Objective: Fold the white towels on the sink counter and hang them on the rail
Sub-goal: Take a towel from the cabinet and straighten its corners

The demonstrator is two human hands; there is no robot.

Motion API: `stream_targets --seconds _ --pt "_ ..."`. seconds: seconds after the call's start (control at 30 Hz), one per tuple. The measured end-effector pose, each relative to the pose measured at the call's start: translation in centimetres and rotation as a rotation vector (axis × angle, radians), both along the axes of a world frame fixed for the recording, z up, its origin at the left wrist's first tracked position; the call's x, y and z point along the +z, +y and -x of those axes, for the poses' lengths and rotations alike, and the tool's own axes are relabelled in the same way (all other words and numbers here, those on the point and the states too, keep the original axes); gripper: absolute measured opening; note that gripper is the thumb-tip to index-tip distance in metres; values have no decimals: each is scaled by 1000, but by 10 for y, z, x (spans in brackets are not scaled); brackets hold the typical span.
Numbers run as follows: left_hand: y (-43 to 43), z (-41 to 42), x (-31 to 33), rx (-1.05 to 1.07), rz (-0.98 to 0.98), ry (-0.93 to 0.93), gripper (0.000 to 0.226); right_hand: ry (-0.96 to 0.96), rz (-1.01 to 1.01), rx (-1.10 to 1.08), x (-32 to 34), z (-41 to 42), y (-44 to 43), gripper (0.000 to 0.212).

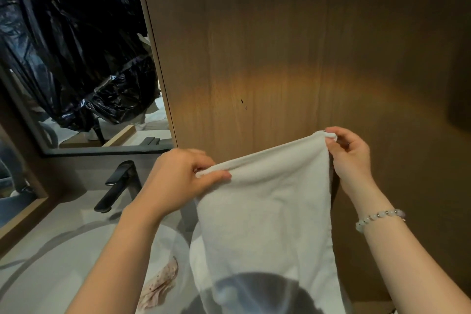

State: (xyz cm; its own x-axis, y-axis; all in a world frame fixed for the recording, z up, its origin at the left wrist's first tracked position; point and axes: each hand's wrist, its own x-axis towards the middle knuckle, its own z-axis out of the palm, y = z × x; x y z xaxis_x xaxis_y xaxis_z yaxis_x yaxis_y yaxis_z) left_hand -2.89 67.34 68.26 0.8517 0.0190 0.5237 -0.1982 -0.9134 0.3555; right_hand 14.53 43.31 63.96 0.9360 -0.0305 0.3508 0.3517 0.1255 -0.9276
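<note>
Looking down from the head camera, I see a person holding up a white towel [267,201] in front of a wooden wall [280,46]. The towel is long and thin, so I think it is already folded the long way.

The left hand [178,176] pinches one top corner. The thumb is on the front and the curled fingers are tucked behind. The right hand [351,153] pinches the other top corner with the thumb and fingertips, and the other fingers are bent in. This hand is higher and closer to the wall, so the top edge slopes up to the right. There is a bead bracelet [379,216] on that wrist.

Both hands pull the top edge tight. I think this keeps the towel flat and smooth, so it will hang neatly. The rest of the towel drops straight down between the arms.

I cannot see the rail well. A dark strip [334,181] peeks out beside the towel's right edge, under the right hand. It may be part of the rail, but I am not sure. I cannot tell if the towel is over it yet.

To the left are a black tap [119,183] and a white sink [63,250]. Above them, a mirror [38,115] shows a shiny black bag [63,46].
</note>
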Motion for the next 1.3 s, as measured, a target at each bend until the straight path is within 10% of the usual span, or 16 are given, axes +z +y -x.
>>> stream_targets --seconds 0.33,0.43,0.6,0.8,0.97,1.17,1.3 --pt "19 -3 -63 -50 95 654 36 10 -70 43 -7 -1 -1 31" --pt "19 -4 -74 -16 83 626 59 14 -75 76 -10 -2 -3 32" --pt "-6 -1 -63 -317 393 502 6 49 -119 120 -10 0 -4 31" --pt "-19 1 -51 -521 659 667 33 70 -108 132 -12 2 -8 29" --pt "-11 5 -32 -392 412 641 29 72 -117 109 -13 -2 -20 28" --pt "-2 -6 -25 307 -527 457 49 61 -108 94 -18 -5 -23 29" --pt "-1 -13 -43 481 -540 535 52 27 -86 79 -21 -5 -23 28"
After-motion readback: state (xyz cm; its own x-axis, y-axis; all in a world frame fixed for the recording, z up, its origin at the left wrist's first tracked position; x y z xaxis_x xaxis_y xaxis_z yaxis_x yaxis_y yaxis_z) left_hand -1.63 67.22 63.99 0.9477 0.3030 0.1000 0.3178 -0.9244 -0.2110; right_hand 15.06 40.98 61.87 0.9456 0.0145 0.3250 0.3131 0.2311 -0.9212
